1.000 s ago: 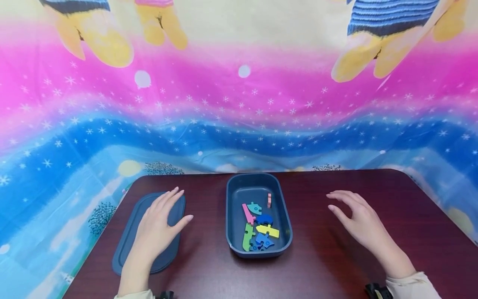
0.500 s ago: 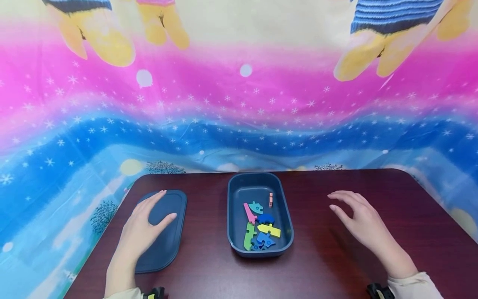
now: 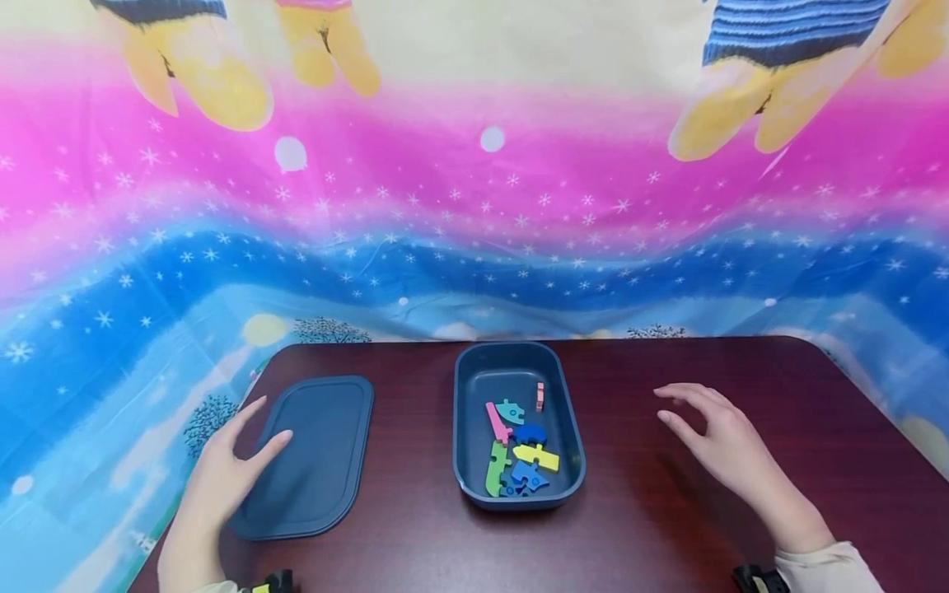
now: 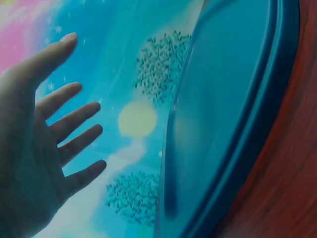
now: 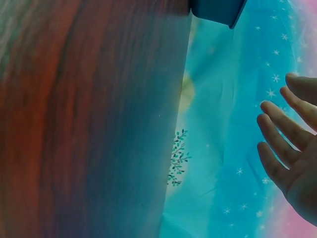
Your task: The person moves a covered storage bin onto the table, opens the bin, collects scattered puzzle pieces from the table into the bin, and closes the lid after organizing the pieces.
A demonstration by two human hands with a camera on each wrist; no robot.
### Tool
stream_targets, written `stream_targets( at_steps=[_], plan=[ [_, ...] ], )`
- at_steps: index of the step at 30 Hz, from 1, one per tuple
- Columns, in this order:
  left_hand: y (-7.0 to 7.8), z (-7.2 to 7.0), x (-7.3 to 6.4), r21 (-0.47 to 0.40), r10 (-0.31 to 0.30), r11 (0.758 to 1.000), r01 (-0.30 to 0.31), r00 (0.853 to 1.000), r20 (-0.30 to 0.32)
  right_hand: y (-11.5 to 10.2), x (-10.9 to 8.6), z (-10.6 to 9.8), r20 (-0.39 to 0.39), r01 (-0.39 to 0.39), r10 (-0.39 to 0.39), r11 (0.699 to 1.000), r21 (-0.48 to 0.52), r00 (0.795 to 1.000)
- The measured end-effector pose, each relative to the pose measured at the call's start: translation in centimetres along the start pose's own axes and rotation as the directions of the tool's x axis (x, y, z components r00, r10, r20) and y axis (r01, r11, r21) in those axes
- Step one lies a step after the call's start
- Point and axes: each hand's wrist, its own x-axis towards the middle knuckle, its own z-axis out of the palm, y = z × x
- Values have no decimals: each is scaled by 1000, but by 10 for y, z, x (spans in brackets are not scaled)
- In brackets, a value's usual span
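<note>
My left hand [image 3: 220, 471] hovers over the left edge of a dark blue-grey lid [image 3: 315, 453], its fingers spread and holding nothing. The same lid [image 4: 233, 89] lies to the right of the hand in the left wrist view. To the right of a matching open box [image 3: 460, 428], my right hand [image 3: 722, 436] is held above the table with relaxed fingers and nothing in them. Inside the box are flat puzzle pieces: a pink one [image 3: 497, 422], a teal one [image 3: 510, 411], a yellow one [image 3: 537, 457], a green one [image 3: 495, 469], several blue ones [image 3: 530, 475] and a small orange-pink one [image 3: 539, 397].
A dark red-brown wooden table [image 3: 415, 543] carries the box and the lid. Behind and beside it hangs a printed cloth [image 3: 445, 189] with pink and blue bands. The box's corner [image 5: 218, 10] shows at the top of the right wrist view.
My left hand has moved left across the lid to its left side, uncovering most of it. The right hand keeps nearly the same place and pose. Box and pieces stay put.
</note>
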Motion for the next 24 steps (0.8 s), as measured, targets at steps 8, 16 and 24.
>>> stream_targets(
  at_steps=[8,16,24],
  plan=[
    [-19,-7,1,65,-107,993,102,991,80,8,-3,0,21,-92,90,990,105,996],
    [-31,-14,-1,-25,-216,975,223,962,166,10,-3,-1,49,-149,143,976,161,988],
    [-46,-15,-9,-137,-223,959,248,959,174,8,-4,-5,46,-164,158,973,162,986]
  ],
)
